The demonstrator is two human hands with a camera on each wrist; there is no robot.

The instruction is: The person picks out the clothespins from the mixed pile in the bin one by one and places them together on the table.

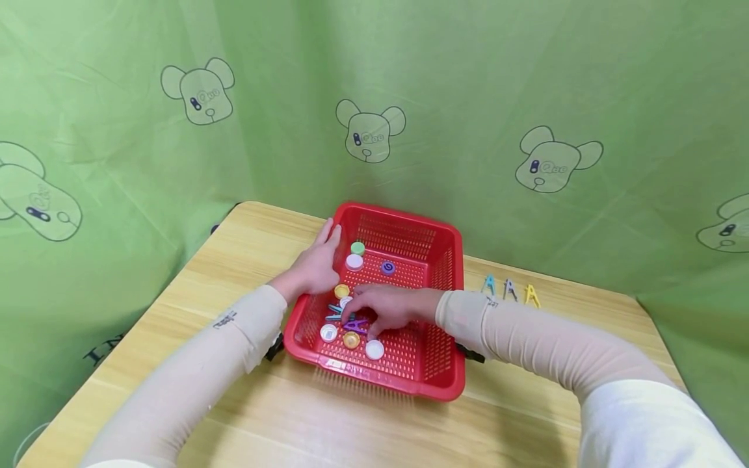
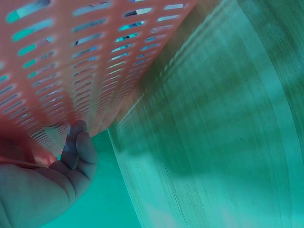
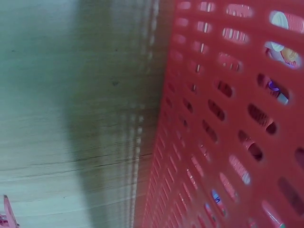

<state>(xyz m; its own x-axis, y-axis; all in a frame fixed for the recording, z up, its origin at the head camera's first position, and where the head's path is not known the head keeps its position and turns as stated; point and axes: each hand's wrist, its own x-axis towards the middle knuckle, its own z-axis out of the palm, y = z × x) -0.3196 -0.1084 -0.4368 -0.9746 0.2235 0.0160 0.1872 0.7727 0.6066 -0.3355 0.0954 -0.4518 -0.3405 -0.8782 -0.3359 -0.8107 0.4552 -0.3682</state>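
Observation:
A red plastic basket [image 1: 374, 383] with slotted walls stands on the table. My left hand [image 1: 316, 268] grips its left side at the rim; in the left wrist view, fingers [image 2: 85, 147] bend against the outer wall. Inside the basket my right hand [image 1: 389, 305] reaches down, thumb and forefinger apart, just over a purple clothespin [image 1: 354, 325]. A teal clothespin [image 1: 333, 313] lies beside it, partly covered by the fingers. Around them are a yellow bottle cap [image 1: 351, 340], a white cap [image 1: 374, 350] and another white cap [image 1: 329, 333]. The right wrist view shows only the basket's outside.
Further back in the basket lie a green cap [image 1: 357, 248], a white cap [image 1: 354, 262] and a blue-purple cap [image 1: 388, 267]. Right of the basket, a teal clothespin [image 1: 489, 284], a grey one and a yellow clothespin [image 1: 532, 296] form a row. A green curtain [image 1: 445, 130] hangs behind the table.

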